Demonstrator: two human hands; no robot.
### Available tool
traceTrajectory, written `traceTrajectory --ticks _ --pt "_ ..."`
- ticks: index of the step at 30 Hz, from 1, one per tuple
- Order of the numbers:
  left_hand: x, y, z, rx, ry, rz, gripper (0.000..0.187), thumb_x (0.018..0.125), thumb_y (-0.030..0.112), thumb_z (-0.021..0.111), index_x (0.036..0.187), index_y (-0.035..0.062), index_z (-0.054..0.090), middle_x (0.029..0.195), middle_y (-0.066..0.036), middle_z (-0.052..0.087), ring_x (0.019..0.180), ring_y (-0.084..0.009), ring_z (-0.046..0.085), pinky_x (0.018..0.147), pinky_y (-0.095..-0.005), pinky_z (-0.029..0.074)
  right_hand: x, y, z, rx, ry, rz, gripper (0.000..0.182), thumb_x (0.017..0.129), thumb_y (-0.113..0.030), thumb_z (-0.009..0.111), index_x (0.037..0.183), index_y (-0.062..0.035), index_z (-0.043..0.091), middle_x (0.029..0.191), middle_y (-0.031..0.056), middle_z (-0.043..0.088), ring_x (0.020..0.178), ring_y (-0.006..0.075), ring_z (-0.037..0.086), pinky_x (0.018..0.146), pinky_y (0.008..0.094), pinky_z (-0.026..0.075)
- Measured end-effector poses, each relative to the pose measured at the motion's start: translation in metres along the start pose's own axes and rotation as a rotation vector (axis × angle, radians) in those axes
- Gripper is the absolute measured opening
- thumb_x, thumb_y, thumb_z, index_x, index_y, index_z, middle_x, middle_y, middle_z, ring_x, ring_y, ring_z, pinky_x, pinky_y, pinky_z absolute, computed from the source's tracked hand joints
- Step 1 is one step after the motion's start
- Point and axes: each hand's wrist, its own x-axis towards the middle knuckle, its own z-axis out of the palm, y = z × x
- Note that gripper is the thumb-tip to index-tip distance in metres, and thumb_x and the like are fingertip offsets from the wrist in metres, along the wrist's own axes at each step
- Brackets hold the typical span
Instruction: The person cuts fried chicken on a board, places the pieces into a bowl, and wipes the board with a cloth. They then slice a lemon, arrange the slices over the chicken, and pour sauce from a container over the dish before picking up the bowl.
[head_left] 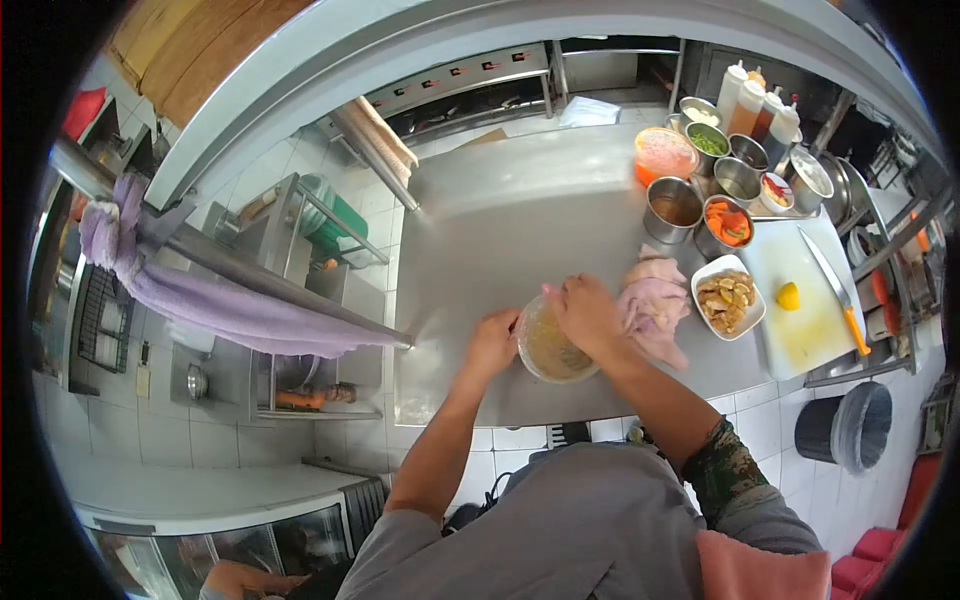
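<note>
A round, pale bowl (556, 352) with a yellowish-brown inside is at the front of the steel table. My left hand (494, 343) grips its left rim, fingers partly hidden. My right hand (585, 312) reaches across its far right side, fingers curled at the rim. Just right of that hand lies a crumpled pink-lilac cloth (655, 310). Beyond the cloth, a white square dish (758, 305) holds brownish, glazed-looking food pieces (726, 298). On a white cutting board (800, 340) sit a yellow lemon piece (788, 296) and a knife (832, 275) with an orange handle.
Metal containers (673, 210) of ingredients, an orange-red tub (666, 157) and squeeze bottles (745, 105) crowd the table's (500, 215) back right. A lilac towel (230, 315) hangs from the rail at left. A black bin (825, 428) stands on the floor at right.
</note>
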Motion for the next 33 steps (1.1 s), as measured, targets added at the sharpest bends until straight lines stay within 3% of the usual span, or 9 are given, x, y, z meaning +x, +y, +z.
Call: traceTrajectory --ticks 5,8,11,14,20,29,33 --pt "-0.005 0.018 -0.002 -0.085 0.011 -0.124 0.018 0.091 0.015 0.067 0.099 -0.0006 0.070 0.089 -0.021 0.069 0.081 -0.0409 0.066 0.072 -0.0445 0.052 0.002 -0.004 -0.007 0.155 0.002 0.019 0.044 0.100 -0.042 0.063 0.090 0.0011 0.067 0.096 0.0212 0.064 0.092 0.0409 0.064 0.082 0.0497 0.052" --pt "-0.007 0.010 0.002 -0.066 0.028 -0.108 0.019 0.091 0.011 0.065 0.106 0.0004 0.071 0.094 -0.023 0.071 0.086 -0.0426 0.067 0.078 -0.0454 0.054 0.007 -0.001 0.004 0.170 0.074 0.064 0.047 0.101 -0.046 0.062 0.086 -0.0013 0.066 0.095 0.0197 0.063 0.090 0.0404 0.064 0.081 0.0497 0.052" --pt "-0.007 -0.002 0.008 -0.118 0.109 -0.062 0.019 0.094 0.013 0.065 0.105 -0.0002 0.072 0.096 -0.023 0.072 0.086 -0.0422 0.068 0.078 -0.0451 0.054 0.011 -0.003 0.000 0.206 0.117 -0.026 0.046 0.100 -0.045 0.062 0.085 -0.0018 0.062 0.089 0.0181 0.062 0.086 0.0397 0.062 0.077 0.0501 0.049" --pt "-0.005 0.007 0.004 -0.064 0.091 -0.146 0.019 0.097 0.015 0.064 0.105 0.0001 0.073 0.098 -0.022 0.073 0.087 -0.0412 0.069 0.079 -0.0450 0.055 0.004 -0.004 -0.005 0.280 0.155 -0.044 0.043 0.100 -0.040 0.065 0.083 -0.0013 0.057 0.083 0.0173 0.060 0.079 0.0386 0.060 0.072 0.0487 0.047" --pt "-0.002 0.002 0.009 -0.016 0.116 -0.102 0.019 0.096 0.016 0.067 0.101 -0.0003 0.074 0.094 -0.021 0.073 0.086 -0.0410 0.070 0.076 -0.0446 0.056 -0.016 0.008 -0.023 0.459 0.213 -0.199 0.030 0.095 -0.020 0.072 0.083 -0.0011 0.052 0.075 0.0156 0.053 0.063 0.0359 0.053 0.058 0.0426 0.043" --pt "0.013 0.000 0.008 0.005 0.025 -0.055 0.018 0.094 0.018 0.068 0.099 0.0019 0.074 0.092 -0.019 0.072 0.086 -0.0397 0.069 0.078 -0.0456 0.055 -0.010 0.015 -0.032 0.336 0.247 -0.357 0.029 0.092 -0.016 0.074 0.078 -0.0018 0.053 0.076 0.0154 0.055 0.065 0.0373 0.055 0.058 0.0433 0.044" --pt "0.044 -0.008 0.004 -0.002 -0.131 0.083 0.021 0.088 0.021 0.072 0.098 0.0036 0.074 0.091 -0.018 0.072 0.086 -0.0387 0.069 0.077 -0.0459 0.055 0.015 0.008 -0.024 0.254 0.095 -0.347 0.031 0.097 -0.027 0.069 0.082 -0.0025 0.057 0.081 0.0168 0.060 0.073 0.0403 0.060 0.064 0.0472 0.048"
